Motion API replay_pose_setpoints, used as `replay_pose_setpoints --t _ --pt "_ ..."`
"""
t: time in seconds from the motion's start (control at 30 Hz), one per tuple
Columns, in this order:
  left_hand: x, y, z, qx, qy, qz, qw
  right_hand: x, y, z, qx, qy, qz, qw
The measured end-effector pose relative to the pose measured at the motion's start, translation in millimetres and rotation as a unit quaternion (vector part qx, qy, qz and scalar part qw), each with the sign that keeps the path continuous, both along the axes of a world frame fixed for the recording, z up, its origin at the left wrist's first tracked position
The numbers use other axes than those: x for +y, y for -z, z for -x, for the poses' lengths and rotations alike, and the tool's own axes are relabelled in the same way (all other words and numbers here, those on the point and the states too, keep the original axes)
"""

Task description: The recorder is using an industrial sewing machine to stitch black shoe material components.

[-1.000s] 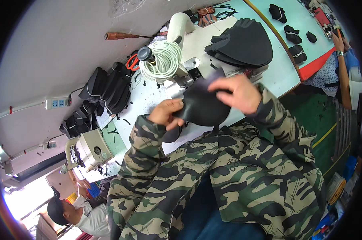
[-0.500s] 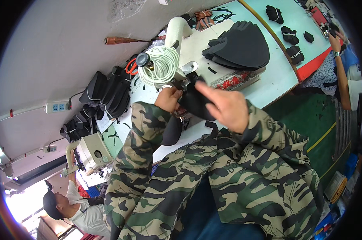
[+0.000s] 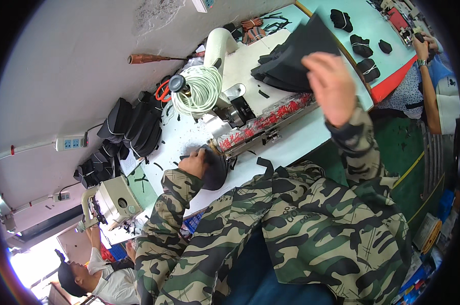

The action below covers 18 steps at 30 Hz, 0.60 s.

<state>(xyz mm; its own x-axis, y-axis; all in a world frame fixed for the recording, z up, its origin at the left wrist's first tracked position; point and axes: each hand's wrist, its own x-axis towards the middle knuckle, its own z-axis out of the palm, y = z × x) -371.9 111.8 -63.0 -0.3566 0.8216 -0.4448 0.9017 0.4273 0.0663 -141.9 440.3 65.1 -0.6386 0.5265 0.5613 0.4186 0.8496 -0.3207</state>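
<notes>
My left hand [image 3: 193, 163] is at the near left of a sewing machine [image 3: 220, 48], its bent fingers closed on the edge of a dark rounded fabric piece [image 3: 215, 173]. My right hand [image 3: 334, 89], smeared by motion, is at the stack of black fabric pieces [image 3: 275, 68] on the right. Its fingers lie over a top black piece [image 3: 311, 43] whose far corner stands raised and blurred; the thumb's grip is partly hidden. Between the hands runs the machine's narrow bed [image 3: 265, 122], with red worn patches along it.
A coil of pale cord [image 3: 197, 90] hangs by the machine's head. Bundled black pieces [image 3: 133, 124] lie along the wall, near a wooden-handled tool [image 3: 151, 59]. Tied black bundles [image 3: 362, 46] sit on the far table. One person [image 3: 113, 279] works at left, another [image 3: 433, 86] at right.
My left hand has moved from the machine's needle area toward me and left, with the dark piece. My right hand has swung right to the stack, where a top piece is now lifted.
</notes>
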Motion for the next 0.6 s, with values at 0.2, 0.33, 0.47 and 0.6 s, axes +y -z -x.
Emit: replay_pose_setpoints --t 0.2,0.33,0.47,0.6 --pt "2 -1 -14 0.052 -0.058 -0.039 0.996 -19 34 6 -0.043 -0.036 0.060 0.997" --pt "1 -18 -6 -0.006 -0.056 0.025 0.998 -54 26 13 0.055 -0.154 0.200 0.966" --pt "40 -74 -4 -0.514 -0.041 0.023 0.857 -89 46 8 0.016 -0.376 0.481 0.792" --pt "71 -80 2 -0.472 -0.049 -0.061 0.878 -116 76 20 -0.058 -0.313 0.671 0.670"
